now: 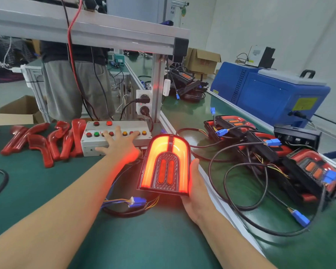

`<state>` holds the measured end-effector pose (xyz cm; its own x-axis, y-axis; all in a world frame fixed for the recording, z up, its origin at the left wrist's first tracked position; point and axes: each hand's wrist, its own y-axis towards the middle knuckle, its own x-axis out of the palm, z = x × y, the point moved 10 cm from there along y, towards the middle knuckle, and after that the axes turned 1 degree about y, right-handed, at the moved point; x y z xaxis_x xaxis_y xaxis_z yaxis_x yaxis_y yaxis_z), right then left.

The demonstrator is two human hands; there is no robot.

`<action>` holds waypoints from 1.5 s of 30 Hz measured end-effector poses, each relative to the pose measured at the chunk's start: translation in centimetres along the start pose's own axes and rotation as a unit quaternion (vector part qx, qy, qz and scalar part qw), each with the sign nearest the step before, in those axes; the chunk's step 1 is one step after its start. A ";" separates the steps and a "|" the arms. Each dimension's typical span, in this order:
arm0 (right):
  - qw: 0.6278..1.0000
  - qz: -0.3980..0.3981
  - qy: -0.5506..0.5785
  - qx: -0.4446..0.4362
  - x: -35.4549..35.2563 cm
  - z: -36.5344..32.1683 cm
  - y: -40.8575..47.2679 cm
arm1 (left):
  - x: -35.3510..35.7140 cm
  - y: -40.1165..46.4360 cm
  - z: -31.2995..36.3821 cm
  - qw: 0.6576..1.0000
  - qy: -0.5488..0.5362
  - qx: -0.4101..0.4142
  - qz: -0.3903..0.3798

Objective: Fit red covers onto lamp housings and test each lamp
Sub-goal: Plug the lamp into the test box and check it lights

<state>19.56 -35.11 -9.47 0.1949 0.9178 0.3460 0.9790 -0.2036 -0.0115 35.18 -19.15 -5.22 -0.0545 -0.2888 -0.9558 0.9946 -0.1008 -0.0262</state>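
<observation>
— Two bare arms are reaching out over the green table point(37, 191). What is the right hand point(197, 193) doing?

— It is cupping the lamp point(166, 165) from below and the right side, thumb up along its edge. That lamp is glowing bright red, near the middle.

— And the left hand point(119, 144)?

— It is lying flat with fingers spread, touching the buttons on the grey button box point(115, 137), just left of the lamp.

— Where are the red covers point(45, 141) sitting?

— Far left, in a pile. More lamps point(291, 158) with wires are lying on the right.
</observation>
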 end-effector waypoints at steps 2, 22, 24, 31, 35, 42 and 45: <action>1.000 -0.002 0.000 -0.001 0.1 0.0 0.0 | 0.1 0.0 0.0 1.000 0.001 0.001 0.003; 1.000 -0.003 0.000 0.004 -0.1 0.0 0.0 | -2.0 -0.1 1.8 0.975 0.182 0.101 0.076; 1.000 -0.002 -0.003 0.006 0.0 0.0 0.0 | -2.0 -0.1 1.9 0.975 0.183 0.102 0.074; 1.000 0.008 0.006 0.017 -0.2 0.2 0.1 | -2.3 0.1 2.0 0.971 0.196 0.108 0.084; 0.999 0.015 0.005 0.029 -0.5 0.5 0.2 | -2.1 0.5 1.9 0.970 0.198 0.112 0.087; 0.999 0.027 -0.004 0.033 -0.7 0.4 0.1 | -2.0 0.5 1.8 0.970 0.195 0.120 0.086; 0.999 0.029 -0.002 0.035 -0.7 0.4 0.1 | -2.0 0.5 1.7 0.969 0.196 0.119 0.088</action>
<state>19.54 -35.64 -10.11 0.2524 0.9062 0.3394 0.9676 -0.2334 -0.0964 35.62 -20.20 -2.80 0.1980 0.0582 -0.9785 0.9340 -0.3139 0.1703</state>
